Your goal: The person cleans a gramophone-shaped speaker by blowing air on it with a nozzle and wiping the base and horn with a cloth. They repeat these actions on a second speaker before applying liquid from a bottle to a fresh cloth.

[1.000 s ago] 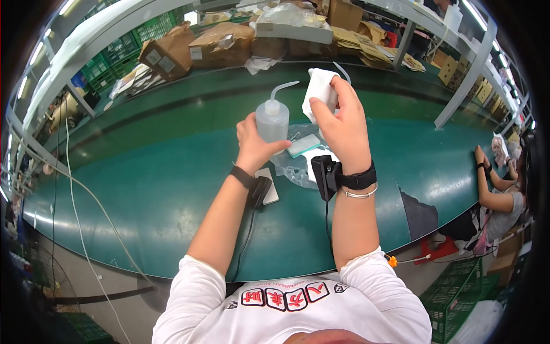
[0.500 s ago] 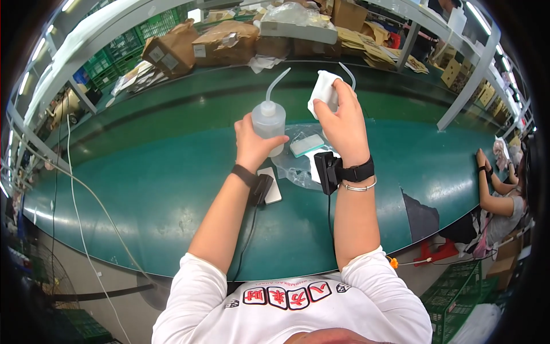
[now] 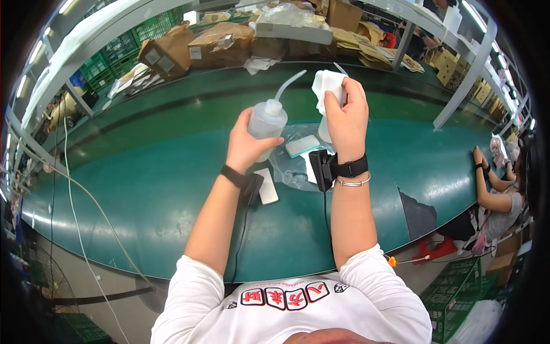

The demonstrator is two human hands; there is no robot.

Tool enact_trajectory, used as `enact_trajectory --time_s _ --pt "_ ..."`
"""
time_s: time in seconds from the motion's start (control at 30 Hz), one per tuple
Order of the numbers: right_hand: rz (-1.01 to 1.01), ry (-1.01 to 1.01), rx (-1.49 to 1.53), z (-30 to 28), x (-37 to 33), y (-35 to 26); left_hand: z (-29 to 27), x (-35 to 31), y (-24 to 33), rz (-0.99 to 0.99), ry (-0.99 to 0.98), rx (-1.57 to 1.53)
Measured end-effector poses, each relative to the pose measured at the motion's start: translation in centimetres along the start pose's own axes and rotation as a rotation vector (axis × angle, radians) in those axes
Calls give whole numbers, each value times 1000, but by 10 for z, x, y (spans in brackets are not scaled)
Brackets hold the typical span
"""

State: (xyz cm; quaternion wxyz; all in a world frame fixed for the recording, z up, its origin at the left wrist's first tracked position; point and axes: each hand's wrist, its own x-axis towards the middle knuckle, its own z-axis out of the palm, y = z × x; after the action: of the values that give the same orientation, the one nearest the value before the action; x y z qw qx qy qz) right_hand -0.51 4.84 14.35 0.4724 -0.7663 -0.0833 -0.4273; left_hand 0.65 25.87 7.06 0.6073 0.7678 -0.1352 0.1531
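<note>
My left hand (image 3: 245, 142) is wrapped round a translucent squeeze wash bottle (image 3: 269, 121) with a bent spout. The bottle leans to the right, its spout tip pointing toward the cloth. In my right hand (image 3: 348, 117), fingers closed, is a folded white cloth (image 3: 326, 87), held up at about the height of the spout tip. A second wash bottle (image 3: 324, 132) stands behind my right hand, mostly hidden by it. Between my hands a white block with a teal edge (image 3: 302, 145) lies on a clear plastic bag (image 3: 289, 172). Near my left wrist is a flat white rectangular piece (image 3: 267, 187).
The green table (image 3: 143, 200) curves across the view. Paper-wrapped parcels (image 3: 220, 45) and cartons line a shelf at the back. A grey post (image 3: 467, 80) rises at the right. Another person (image 3: 498, 200) sits at the right end. Pale cables (image 3: 86, 241) hang at the left.
The wash bottle has tipped to the right, its spout tip coming closer to the cloth. My right hand has turned slightly, and the cloth's shape has shifted.
</note>
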Motion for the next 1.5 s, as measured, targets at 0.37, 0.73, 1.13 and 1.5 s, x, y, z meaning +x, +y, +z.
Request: enact_trajectory --time_s 0.37,0.73,1.13,1.5 --pt "21 22 80 2 8 26 -21 -15 78 230 -23 321" --pt "18 -6 61 2 6 27 -20 -20 86 340 44 552" --pt "28 -38 62 0 7 24 -19 -19 80 407 74 604" --pt "61 -78 86 -1 7 18 -19 -21 82 370 62 644"
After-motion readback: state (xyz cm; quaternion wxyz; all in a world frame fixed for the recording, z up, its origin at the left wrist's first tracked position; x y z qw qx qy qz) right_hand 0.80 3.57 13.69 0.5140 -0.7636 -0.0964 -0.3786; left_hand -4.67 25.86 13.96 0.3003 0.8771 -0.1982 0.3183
